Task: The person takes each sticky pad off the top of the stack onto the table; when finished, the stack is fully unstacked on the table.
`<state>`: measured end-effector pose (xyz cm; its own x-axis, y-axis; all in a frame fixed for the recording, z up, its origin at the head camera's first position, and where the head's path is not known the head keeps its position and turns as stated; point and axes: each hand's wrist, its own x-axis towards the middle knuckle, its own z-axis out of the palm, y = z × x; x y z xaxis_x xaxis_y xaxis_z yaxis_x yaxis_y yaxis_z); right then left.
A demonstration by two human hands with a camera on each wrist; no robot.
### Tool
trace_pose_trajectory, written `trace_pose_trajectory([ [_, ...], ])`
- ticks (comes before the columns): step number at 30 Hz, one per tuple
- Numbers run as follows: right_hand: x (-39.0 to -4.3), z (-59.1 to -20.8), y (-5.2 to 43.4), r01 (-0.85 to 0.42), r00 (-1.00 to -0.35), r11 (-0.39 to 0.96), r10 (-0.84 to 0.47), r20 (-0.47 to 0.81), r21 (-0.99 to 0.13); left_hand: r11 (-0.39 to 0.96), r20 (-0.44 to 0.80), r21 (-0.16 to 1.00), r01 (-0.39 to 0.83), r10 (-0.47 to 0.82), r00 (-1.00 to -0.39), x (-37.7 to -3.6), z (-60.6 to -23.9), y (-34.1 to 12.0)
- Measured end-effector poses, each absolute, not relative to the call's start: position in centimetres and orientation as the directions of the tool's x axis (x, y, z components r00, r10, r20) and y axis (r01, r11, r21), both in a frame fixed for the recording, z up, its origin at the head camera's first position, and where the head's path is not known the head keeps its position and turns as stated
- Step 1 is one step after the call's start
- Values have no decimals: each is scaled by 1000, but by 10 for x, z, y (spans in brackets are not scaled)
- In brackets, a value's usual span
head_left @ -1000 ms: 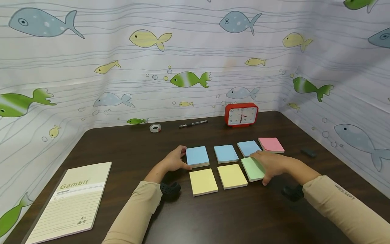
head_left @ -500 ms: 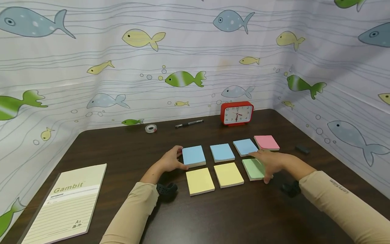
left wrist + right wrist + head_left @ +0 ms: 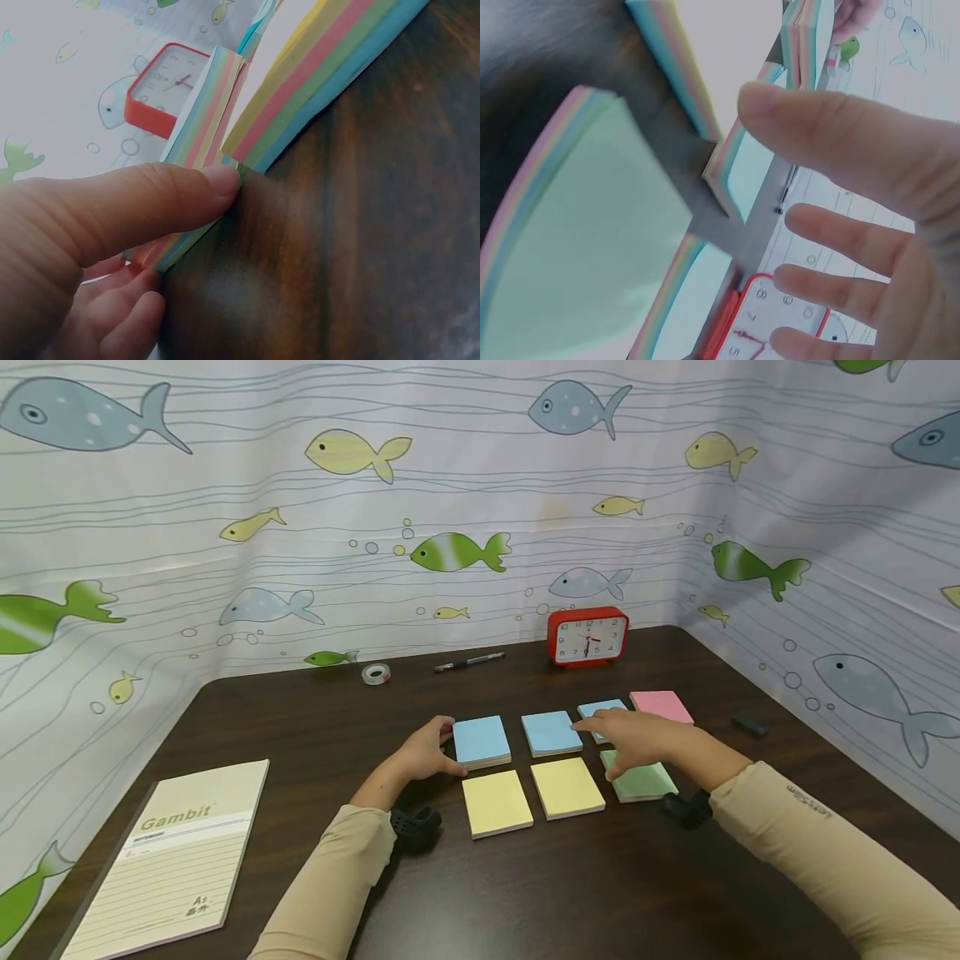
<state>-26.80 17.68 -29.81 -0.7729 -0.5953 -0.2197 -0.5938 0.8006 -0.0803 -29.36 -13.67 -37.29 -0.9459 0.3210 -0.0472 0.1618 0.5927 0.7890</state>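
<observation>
Left arm: stretched forward from the lower centre of the head view, sleeve tan.
Left hand (image 3: 429, 753): thumb and fingers curled in a pinch, mid-frame.
Right hand (image 3: 637, 737): fingers extended, spread, held right of centre.

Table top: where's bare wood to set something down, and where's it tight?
Free: the wide strip between the notebook and the yellow pads; the near edge between the sleeves; the back left by the tape roll. Crowded: the pad grid, left hand on a blue pad, right hand over the green pad.

Likely a staged desk booth, dark table (image 3: 225, 710), fish-print curtain (image 3: 225, 468) walls, stationery, clock (image 3: 588, 637)
</observation>
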Motion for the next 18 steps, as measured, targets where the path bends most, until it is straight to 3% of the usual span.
trace_pose_trajectory([
  [18, -280, -297, 129, -653, -733, 755, -650, -200, -61, 612, -42, 770, 183, 335, -941, -295, -373, -138],
])
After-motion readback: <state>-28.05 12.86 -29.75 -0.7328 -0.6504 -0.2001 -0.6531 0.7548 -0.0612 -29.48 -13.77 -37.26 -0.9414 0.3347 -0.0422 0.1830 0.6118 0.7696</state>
